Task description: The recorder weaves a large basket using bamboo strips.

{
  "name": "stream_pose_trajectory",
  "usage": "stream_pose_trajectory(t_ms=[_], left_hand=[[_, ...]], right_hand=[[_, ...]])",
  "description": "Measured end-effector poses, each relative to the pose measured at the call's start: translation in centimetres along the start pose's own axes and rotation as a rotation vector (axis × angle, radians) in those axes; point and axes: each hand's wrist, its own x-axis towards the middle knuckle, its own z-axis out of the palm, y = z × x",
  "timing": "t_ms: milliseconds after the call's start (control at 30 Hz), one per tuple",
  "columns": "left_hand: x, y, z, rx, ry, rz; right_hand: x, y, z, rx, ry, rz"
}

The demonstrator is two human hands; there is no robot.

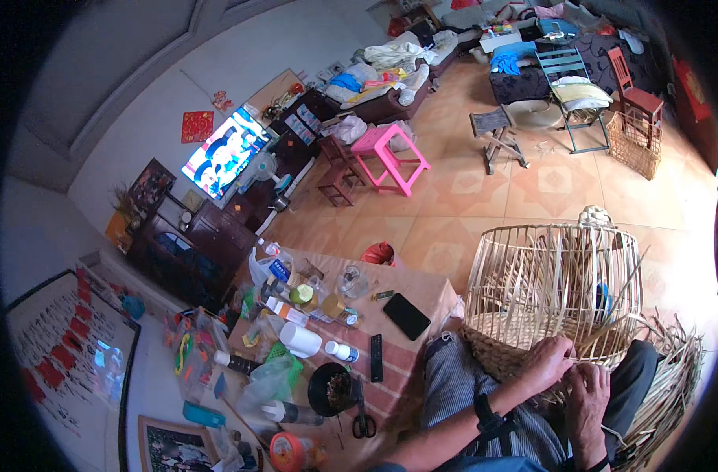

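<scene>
A half-woven basket [493, 346] rests at my lap, with a tightly woven band low down and tall bare pale stakes [516, 267] rising to a hoop. My left hand [546, 363], wearing a dark band at the wrist, is at the near edge of the weave, its fingertips pinched together. Close beside it, my right hand [589, 397] has its fingers bent and closed. Between the two sets of fingertips a thin pale straw strand seems to run, partly hidden by the fingers. Loose dry straw [666, 393] is heaped by my right leg.
Left of me, a table [430, 303] carries a phone [406, 316], a remote [376, 358], scissors [364, 421], a black bowl [327, 389] and several bottles. Beyond stand a pink stool [390, 157], a folding stool [497, 134] and a folding chair [575, 94].
</scene>
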Motion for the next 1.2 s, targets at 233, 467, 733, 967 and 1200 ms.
stream_pose_trajectory(t_ms=[233,467,733,967,1200], left_hand=[[1.0,-0.5,-0.7,0.122,-0.217,-0.03],[2.1,-0.8,0.6,0.302,-0.287,-0.039],[1.7,-0.7,-4.0,-0.13,-0.391,-0.055],[2.1,1.2,-4.3,-0.178,-0.397,-0.201],[2.5,0.6,-4.0,-0.175,-0.415,-0.235]], right_hand=[[0.5,1.0,0.9,0.033,0.051,0.092],[1.2,1.0,0.8,0.066,0.096,0.027],[0.6,2.3,0.8,0.113,0.127,-0.086],[1.5,1.1,1.4,0.124,0.04,0.103],[1.2,-0.4,0.2,0.374,0.041,0.23]])
